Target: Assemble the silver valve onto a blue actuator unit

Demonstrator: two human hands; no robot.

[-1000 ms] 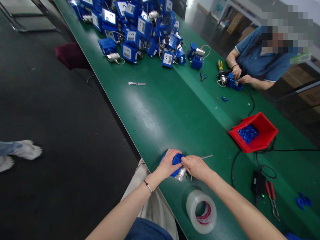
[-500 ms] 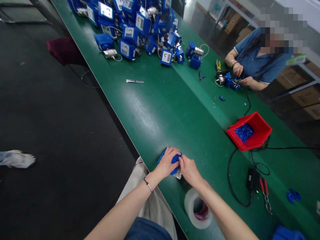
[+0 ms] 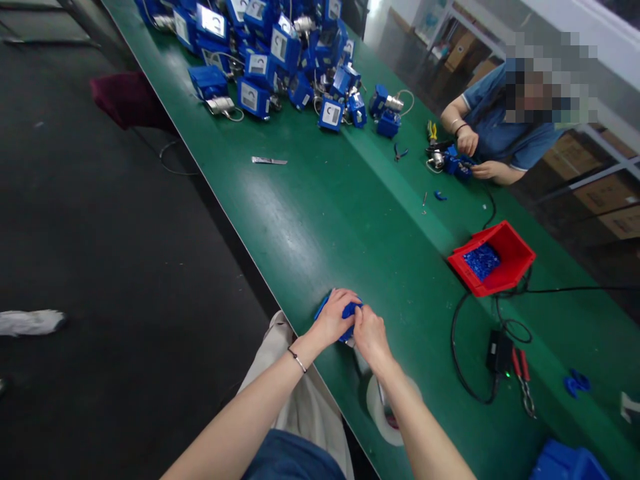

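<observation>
A small blue box-shaped device [image 3: 347,311] rests on the green table [image 3: 350,220] near its front edge. My left hand [image 3: 333,319] is wrapped round its left side. My right hand [image 3: 369,332] is closed against its right side, fingers pinched at the blue housing. The hands cover most of the device, and its metal end is hidden. A roll of clear tape [image 3: 384,410] lies just under my right forearm.
A heap of blue devices [image 3: 280,53] fills the far end. A red bin [image 3: 493,259] with blue parts sits at the right, above a black adapter [image 3: 499,350], cable and red-handled pliers [image 3: 523,380]. A person [image 3: 500,130] across the table handles another device. A metal strip [image 3: 269,161] lies alone.
My right hand has moved in onto the device, covering its metal end; the thin rod seen beside that hand a second ago is out of sight. The camera shifted slightly.
</observation>
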